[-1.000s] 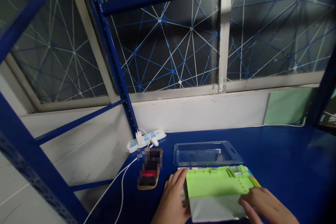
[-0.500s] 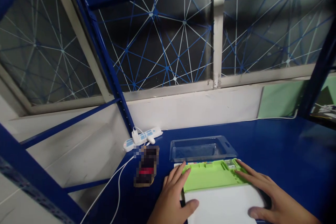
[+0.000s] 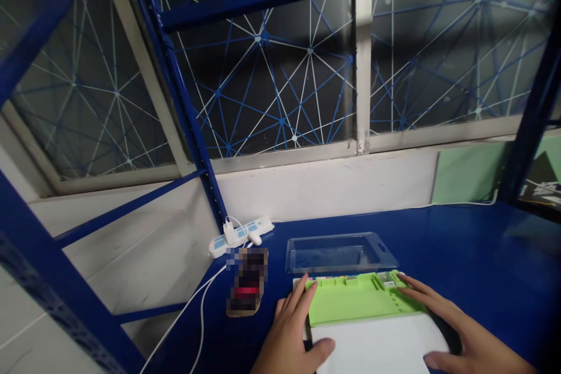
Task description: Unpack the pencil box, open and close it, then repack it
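A bright green plastic tray [image 3: 346, 302] with moulded ribs and a small clear piece at its upper right sits in front of me. Its near side meets a smooth white panel [image 3: 372, 346]; whether they are one piece I cannot tell. My left hand [image 3: 293, 330] lies along the left edge, fingertips at the tray's upper left corner and thumb over the white panel. Along the right edge rests my right hand [image 3: 453, 327], its fingers stretched onto the tray and its thumb at the panel's side. A printed sheet or card peeks out behind the tray, mostly covered.
Beyond the tray lies a clear plastic blister shell [image 3: 337, 251] on the blue table [image 3: 464, 245]. To the left are a white power strip [image 3: 241, 236] with plugs and cables, and a blurred-out dark object [image 3: 248, 281]. Blue metal posts [image 3: 186, 105] frame the windows behind.
The view has tilted and shifted slightly, so everything sits a little lower and to the right. Both hands keep almost the same places on the tray and panel.
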Action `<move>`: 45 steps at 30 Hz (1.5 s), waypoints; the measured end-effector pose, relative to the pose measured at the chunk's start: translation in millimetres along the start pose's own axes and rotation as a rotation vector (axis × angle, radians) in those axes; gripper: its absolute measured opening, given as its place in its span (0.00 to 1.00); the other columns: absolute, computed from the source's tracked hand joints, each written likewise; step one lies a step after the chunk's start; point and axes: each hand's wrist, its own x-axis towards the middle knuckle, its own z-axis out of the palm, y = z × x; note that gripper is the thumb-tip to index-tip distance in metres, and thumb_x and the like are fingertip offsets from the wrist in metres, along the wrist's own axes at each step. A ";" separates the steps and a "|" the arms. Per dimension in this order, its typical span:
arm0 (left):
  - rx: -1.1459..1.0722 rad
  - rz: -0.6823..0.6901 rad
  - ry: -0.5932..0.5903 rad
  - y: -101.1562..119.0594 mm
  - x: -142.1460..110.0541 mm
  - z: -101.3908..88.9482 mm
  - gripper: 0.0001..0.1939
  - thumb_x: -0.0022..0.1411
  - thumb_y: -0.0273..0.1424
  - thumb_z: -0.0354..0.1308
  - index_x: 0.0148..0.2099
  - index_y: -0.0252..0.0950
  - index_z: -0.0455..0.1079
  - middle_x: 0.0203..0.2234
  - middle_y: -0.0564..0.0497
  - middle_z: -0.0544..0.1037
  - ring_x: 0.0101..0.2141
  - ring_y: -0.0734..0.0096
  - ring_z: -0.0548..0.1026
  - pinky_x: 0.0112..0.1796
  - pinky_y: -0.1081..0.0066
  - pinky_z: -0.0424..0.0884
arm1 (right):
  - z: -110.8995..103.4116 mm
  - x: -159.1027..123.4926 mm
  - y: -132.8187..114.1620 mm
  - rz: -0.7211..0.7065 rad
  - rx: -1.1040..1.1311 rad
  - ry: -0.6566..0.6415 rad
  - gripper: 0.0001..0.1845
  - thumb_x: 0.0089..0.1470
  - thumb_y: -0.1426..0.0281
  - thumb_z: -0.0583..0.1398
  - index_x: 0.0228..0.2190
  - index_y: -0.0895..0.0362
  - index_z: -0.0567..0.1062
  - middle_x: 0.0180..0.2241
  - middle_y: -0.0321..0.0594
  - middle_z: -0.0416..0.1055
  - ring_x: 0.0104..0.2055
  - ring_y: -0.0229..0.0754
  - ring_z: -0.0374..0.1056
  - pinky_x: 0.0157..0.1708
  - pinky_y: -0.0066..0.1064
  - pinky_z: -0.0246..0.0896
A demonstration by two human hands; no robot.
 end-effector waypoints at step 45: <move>-0.142 -0.083 0.213 -11.7 6.0 10.1 0.46 0.55 0.30 0.62 0.73 0.39 0.48 0.67 0.45 0.62 0.65 0.56 0.60 0.64 0.59 0.56 | 17.9 11.0 -20.7 0.075 0.053 0.375 0.33 0.53 0.52 0.65 0.57 0.51 0.72 0.56 0.41 0.74 0.56 0.52 0.72 0.54 0.34 0.69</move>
